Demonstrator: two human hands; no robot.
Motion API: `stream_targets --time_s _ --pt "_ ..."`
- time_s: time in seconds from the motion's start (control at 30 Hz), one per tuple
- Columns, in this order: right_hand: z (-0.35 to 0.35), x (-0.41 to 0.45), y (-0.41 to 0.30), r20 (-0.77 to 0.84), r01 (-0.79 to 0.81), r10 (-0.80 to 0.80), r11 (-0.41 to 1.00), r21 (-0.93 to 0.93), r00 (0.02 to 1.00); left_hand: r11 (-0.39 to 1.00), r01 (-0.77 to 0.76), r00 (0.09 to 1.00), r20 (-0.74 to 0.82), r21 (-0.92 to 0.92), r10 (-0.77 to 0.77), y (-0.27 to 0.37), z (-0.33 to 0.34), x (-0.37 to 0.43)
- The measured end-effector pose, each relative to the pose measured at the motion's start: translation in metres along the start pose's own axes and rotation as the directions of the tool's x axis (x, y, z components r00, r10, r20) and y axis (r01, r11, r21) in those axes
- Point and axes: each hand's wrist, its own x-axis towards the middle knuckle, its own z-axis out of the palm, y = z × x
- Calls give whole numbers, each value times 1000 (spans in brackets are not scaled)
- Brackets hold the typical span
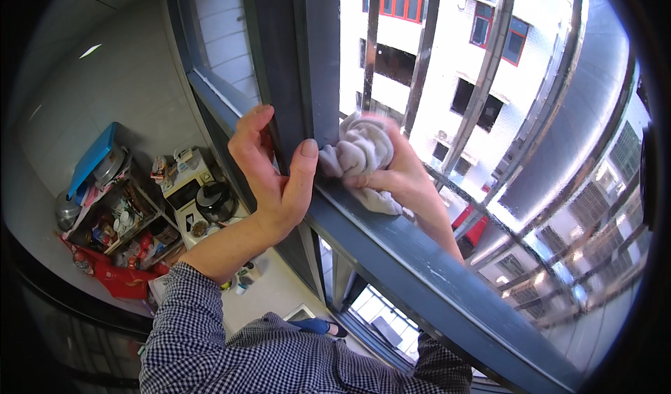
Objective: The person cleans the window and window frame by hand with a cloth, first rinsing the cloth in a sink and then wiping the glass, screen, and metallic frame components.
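Observation:
My right hand (pixel 414 179) is on the outer side of the blue-grey metal window frame, shut on a bunched whitish cloth (pixel 367 153). The cloth presses into the corner where the frame's upright (pixel 322 53) meets its lower rail (pixel 398 252), and a loose end hangs over the rail. Just left of the cloth, my left hand (pixel 278 184) rests against the dark upright, thumb and fingers spread apart. Its thumb tip lies close to the cloth; some of its fingers are partly hidden. The right forearm passes behind the rail and is partly hidden by it.
Metal security bars (pixel 479 79) stand outside, with a white building beyond. An open window sash (pixel 220 92) is at left. Below left are a cluttered shelf (pixel 141 231), a blue tray (pixel 94 155), a microwave (pixel 183 194) and a dark round cooker (pixel 215 201).

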Motion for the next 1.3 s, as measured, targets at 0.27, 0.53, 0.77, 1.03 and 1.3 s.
stream_targets --time_s 0.27,0.53,0.77,1.03,1.3 --pt "-21 38 -68 -373 515 -410 821 248 833 971 -69 997 52 230 59 11 10 67" --pt "44 64 -36 -354 654 -582 747 124 732 996 -67 998 23 63 65 20 3 63" --pt "-10 -17 8 55 393 -390 898 -195 919 996 -34 999 20 77 33 16 12 65" --pt "-45 -74 -15 50 415 -469 821 392 882 965 -147 989 30 217 144 3 8 54" --pt "-109 -118 -150 -278 943 -921 202 264 275 955 -122 992 54 269 112 7 26 44"
